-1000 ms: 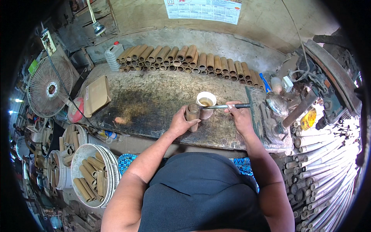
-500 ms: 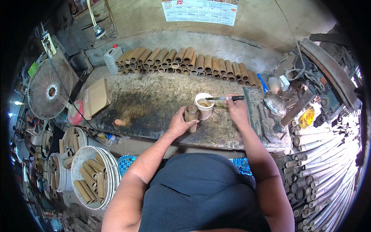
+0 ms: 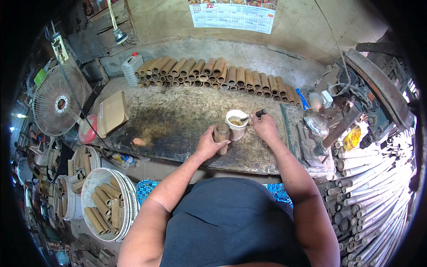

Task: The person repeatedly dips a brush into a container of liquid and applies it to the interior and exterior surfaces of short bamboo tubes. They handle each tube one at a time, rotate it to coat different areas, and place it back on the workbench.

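My left hand (image 3: 207,144) is wrapped round a short brown bamboo tube (image 3: 222,132), held upright with its open end facing up near the table's front edge. Just right of the tube stands a white plastic cup (image 3: 237,127) with murky tan liquid inside. In my right hand (image 3: 265,127) is a slim brush (image 3: 260,113) with a dark handle. Its lower end dips into the cup, and its tip is hidden in the liquid. The handle slants up to the right between my fingers.
Several stacked bamboo tubes (image 3: 187,71) line the back of the worn table (image 3: 178,107). A clear jug (image 3: 130,70) and a fan (image 3: 60,103) stand left. A bucket (image 3: 129,200) of tubes sits front left; long poles (image 3: 378,187) and a metal machine (image 3: 378,95) are right.
My right hand has moved left toward the cup and tipped the brush from nearly level to a steeper slant, its end now in the liquid. My left hand keeps its hold on the tube.
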`<state>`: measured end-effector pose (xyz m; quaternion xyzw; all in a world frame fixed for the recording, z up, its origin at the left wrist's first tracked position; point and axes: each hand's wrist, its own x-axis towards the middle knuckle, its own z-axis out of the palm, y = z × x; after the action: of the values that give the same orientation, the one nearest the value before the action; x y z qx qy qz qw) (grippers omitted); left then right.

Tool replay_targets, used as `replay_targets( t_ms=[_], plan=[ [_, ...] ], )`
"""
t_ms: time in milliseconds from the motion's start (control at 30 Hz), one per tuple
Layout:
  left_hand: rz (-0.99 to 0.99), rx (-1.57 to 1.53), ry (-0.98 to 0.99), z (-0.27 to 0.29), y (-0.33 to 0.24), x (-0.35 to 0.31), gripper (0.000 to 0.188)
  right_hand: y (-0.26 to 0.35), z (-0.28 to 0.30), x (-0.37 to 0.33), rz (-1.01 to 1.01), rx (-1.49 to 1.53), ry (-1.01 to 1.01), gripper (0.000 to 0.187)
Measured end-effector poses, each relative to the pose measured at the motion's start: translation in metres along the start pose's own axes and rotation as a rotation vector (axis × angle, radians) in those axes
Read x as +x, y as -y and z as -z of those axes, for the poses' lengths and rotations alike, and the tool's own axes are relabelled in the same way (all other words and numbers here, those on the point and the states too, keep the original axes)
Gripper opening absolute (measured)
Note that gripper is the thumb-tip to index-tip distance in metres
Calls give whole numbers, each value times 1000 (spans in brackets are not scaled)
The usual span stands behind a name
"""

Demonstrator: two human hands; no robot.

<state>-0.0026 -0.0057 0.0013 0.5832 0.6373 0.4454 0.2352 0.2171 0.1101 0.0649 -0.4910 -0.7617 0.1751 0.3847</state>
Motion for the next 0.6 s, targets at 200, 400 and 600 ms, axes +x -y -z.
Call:
replay_targets(
  t_ms=[200, 400, 600],
  plan=[
    [-238, 94, -61, 4, 8, 6, 69, 24, 42, -23, -130, 304, -19, 19],
    [-333, 107, -9, 6, 18, 10, 63, 36, 51, -48, -13, 483, 160, 15],
    [-332, 138, 32, 3, 18, 4, 65, 50, 46, -56, 235, 169, 247, 16]
  ],
)
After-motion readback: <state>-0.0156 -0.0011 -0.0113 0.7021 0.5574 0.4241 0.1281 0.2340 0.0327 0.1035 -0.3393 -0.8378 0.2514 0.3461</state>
